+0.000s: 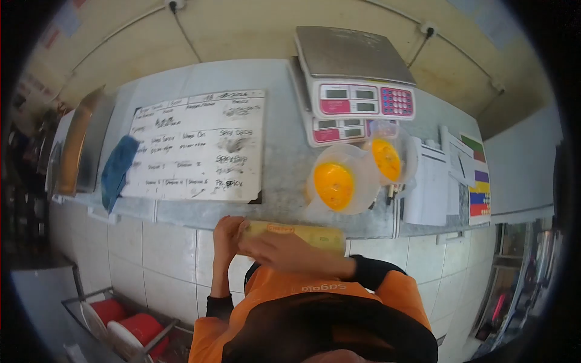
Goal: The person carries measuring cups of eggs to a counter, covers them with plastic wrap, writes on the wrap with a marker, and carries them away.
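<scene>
A pale yellow roll [324, 237] with a red printed label lies crosswise in front of my body, at the table's front edge. My left hand [229, 235] is closed around the roll's left end. Across the front of the roll lies my right hand [275, 249], somewhat blurred, its fingers pointing left toward my left hand; how they are bent is unclear. Just beyond the roll, two translucent pitchers stand on the table, one [333, 186] nearer and one [386, 158] farther right, both with orange-yellow contents.
Two stacked scales [363, 100] stand at the back. A handwritten whiteboard [200, 145] lies left of centre, with a blue cloth [118, 169] on its edge. Papers [426, 181] are at the right. Red and white containers [136, 333] sit in a rack at lower left.
</scene>
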The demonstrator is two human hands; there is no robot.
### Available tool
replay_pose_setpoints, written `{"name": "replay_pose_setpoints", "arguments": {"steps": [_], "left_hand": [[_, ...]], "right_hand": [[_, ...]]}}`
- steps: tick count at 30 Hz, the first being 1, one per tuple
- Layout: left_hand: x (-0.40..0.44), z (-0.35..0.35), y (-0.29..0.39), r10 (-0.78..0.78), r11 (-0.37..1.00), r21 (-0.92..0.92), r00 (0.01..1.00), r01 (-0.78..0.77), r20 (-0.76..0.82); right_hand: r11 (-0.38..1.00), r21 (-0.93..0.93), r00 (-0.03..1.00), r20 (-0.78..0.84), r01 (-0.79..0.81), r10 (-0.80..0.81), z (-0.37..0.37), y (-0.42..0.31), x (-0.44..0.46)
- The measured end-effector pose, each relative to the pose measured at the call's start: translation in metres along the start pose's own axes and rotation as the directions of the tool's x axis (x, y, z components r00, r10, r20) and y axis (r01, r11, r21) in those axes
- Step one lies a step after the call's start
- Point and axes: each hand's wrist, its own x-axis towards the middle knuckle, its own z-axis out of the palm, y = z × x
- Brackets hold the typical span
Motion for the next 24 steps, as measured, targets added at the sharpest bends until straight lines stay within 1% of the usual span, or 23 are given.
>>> {"name": "replay_pose_setpoints", "arguments": {"steps": [1, 3, 5, 6, 7, 8, 10, 12, 13, 14, 15, 16, 17, 18, 19, 20, 21, 22, 24], "left_hand": [[0.001, -0.001, 0.004, 0.013, 1.000, -0.007, 1.000, -0.013, 0.017], [0.002, -0.001, 0.008, 0.136, 0.987, 0.089, 0.991, -0.136, 0.006], [0.002, 0.001, 0.006, 0.156, 0.985, 0.075, 0.988, -0.156, 0.006], [0.001, 0.002, 0.005, 0.176, 0.982, 0.069, 0.984, -0.176, 0.003], [0.000, 0.002, 0.004, 0.182, 0.981, 0.070, 0.983, -0.183, 0.012], [-0.002, 0.003, 0.003, 0.183, 0.981, 0.057, 0.983, -0.183, 0.013], [-0.003, 0.003, 0.005, 0.186, 0.982, 0.044, 0.983, -0.186, 0.011], [-0.008, 0.003, 0.012, 0.084, 0.996, 0.021, 0.993, -0.086, 0.083], [-0.010, 0.003, 0.014, 0.077, 0.997, 0.024, 0.994, -0.080, 0.083], [-0.012, 0.003, 0.016, 0.060, 0.997, -0.046, 0.997, -0.057, 0.046], [-0.013, 0.004, 0.018, 0.037, 0.993, -0.117, 0.999, -0.035, 0.013], [-0.014, 0.005, 0.020, 0.028, 0.993, -0.113, 1.000, -0.026, 0.014], [-0.014, 0.006, 0.022, 0.026, 0.980, -0.197, 1.000, -0.028, -0.013], [-0.015, 0.006, 0.024, 0.025, 0.959, -0.280, 0.999, -0.035, -0.042], [-0.016, 0.008, 0.024, 0.020, 0.961, -0.275, 0.999, -0.032, -0.044], [-0.016, 0.010, 0.023, -0.012, 0.935, -0.354, 0.999, -0.006, -0.048], [-0.017, 0.011, 0.022, -0.042, 0.902, -0.432, 0.998, 0.016, -0.051], [-0.016, 0.011, 0.021, -0.043, 0.903, -0.430, 0.998, 0.015, -0.055], [-0.016, 0.009, 0.019, -0.064, 0.882, -0.470, 0.997, 0.037, -0.041]], "right_hand": [[0.992, -0.110, 0.989, 0.137, 0.063, -0.048, -0.035, -0.012, -0.015], [0.929, -0.221, 0.955, 0.045, 0.296, -0.293, -0.091, 0.010, -0.041], [0.828, -0.515, 0.975, 0.132, 0.222, -0.179, -0.147, 0.026, -0.030], [0.821, -0.544, 0.970, 0.239, 0.177, -0.051, -0.165, 0.040, -0.025], [0.807, -0.575, 0.939, 0.334, 0.134, 0.082, -0.176, 0.050, -0.022], [0.806, -0.578, 0.941, 0.326, 0.126, 0.087, -0.178, 0.055, -0.019], [0.890, -0.444, 0.907, 0.408, 0.100, 0.101, -0.172, 0.062, -0.011], [0.901, -0.426, 0.912, 0.397, 0.082, 0.105, -0.158, 0.058, -0.009], [0.911, -0.408, 0.917, 0.384, 0.065, 0.107, -0.150, 0.056, -0.008], [0.913, -0.402, 0.917, 0.385, 0.066, 0.103, -0.142, 0.054, -0.007], [0.906, -0.423, 0.938, 0.327, 0.038, 0.113, -0.135, 0.052, -0.006], [0.898, -0.440, 0.956, 0.268, 0.008, 0.122, -0.128, 0.050, -0.004], [0.902, -0.431, 0.955, 0.272, 0.009, 0.120, -0.121, 0.047, -0.001], [0.863, -0.505, 0.974, 0.203, 0.015, 0.102, -0.115, 0.042, 0.004], [0.817, -0.577, 0.988, 0.134, 0.015, 0.077, -0.110, 0.039, 0.007], [0.820, -0.572, 0.988, 0.134, 0.016, 0.074, -0.099, 0.037, 0.002], [0.770, -0.630, 0.994, 0.022, 0.095, -0.104, -0.081, 0.036, -0.012], [0.704, -0.693, 0.955, -0.075, 0.157, -0.287, -0.063, 0.035, -0.025], [0.876, -0.395, 0.960, 0.067, 0.277, -0.273, -0.028, 0.024, -0.052]]}}
